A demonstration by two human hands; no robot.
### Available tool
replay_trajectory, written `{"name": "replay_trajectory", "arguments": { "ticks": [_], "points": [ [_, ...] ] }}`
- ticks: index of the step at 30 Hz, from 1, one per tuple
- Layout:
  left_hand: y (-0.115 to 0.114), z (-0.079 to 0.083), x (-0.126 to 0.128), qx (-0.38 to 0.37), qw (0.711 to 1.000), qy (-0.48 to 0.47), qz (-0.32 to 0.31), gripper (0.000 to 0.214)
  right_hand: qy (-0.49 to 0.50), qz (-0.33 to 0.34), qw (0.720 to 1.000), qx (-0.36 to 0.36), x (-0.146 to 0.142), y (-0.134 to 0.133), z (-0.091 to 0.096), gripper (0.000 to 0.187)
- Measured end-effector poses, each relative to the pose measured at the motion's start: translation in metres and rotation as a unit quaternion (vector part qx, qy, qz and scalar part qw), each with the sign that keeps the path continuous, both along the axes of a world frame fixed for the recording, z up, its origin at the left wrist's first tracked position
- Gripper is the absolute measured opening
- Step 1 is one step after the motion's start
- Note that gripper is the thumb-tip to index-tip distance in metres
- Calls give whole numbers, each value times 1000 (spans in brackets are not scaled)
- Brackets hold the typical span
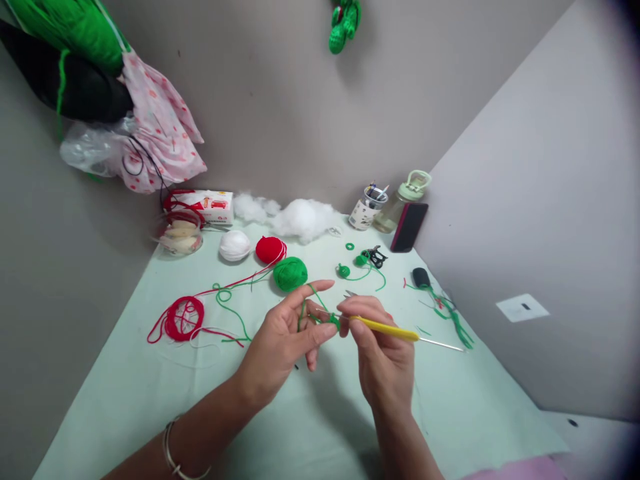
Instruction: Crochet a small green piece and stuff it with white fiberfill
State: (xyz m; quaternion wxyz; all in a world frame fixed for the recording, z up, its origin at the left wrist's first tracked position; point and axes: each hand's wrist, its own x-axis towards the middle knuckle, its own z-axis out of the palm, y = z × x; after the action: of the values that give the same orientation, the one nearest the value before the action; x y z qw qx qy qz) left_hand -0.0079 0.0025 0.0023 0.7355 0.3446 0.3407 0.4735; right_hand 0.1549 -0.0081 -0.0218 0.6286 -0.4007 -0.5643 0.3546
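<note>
My left hand (287, 333) pinches a small green crochet piece (334, 323) between thumb and fingers. A strand of green yarn loops over its raised index finger. In my right hand (385, 360) is a crochet hook (385, 327) with a yellow handle, its metal tip pointing left at the green piece. Whether the tip sits inside a stitch I cannot tell. Just beyond my left hand lies a green yarn ball (290, 274). Behind my right fingers, grey scissor-like tips (350, 294) show in part.
A red yarn ball (271, 249), white yarn ball (235, 246) and red yarn coil (185, 319) lie left. White stuffing (305, 220) rests by the wall. Small green crocheted pieces (343, 271), a phone (409, 227), a bottle (393, 212) and yarn scraps (453, 320) are right.
</note>
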Motion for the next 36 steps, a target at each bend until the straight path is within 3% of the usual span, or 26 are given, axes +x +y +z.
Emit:
{"name": "replay_trajectory", "arguments": {
  "ticks": [4, 11, 19, 26, 32, 36],
  "points": [
    [-2, -2, 0, 21, 999, 24, 2, 51, 43, 33, 999, 2, 1, 2, -1, 18],
    [-3, 2, -1, 26, 999, 42, 24, 39, 134, 36, 988, -64, -2, 6, 8, 13],
    [-4, 1, -2, 35, 998, 48, 23, 34, 150, 73, 985, -48, 0, 6, 11, 21],
    [-3, -4, -3, 55, 995, 79, 28, 36, -21, 13, 998, 54, 4, -5, 8, 22],
    [-4, -1, 2, 61, 990, 113, 59, 34, -233, -13, 950, 206, 6, -10, 8, 22],
    [-5, 1, 4, 53, 988, 123, 72, 35, -279, -37, 925, 256, 7, -7, 10, 21]
  ]
}}
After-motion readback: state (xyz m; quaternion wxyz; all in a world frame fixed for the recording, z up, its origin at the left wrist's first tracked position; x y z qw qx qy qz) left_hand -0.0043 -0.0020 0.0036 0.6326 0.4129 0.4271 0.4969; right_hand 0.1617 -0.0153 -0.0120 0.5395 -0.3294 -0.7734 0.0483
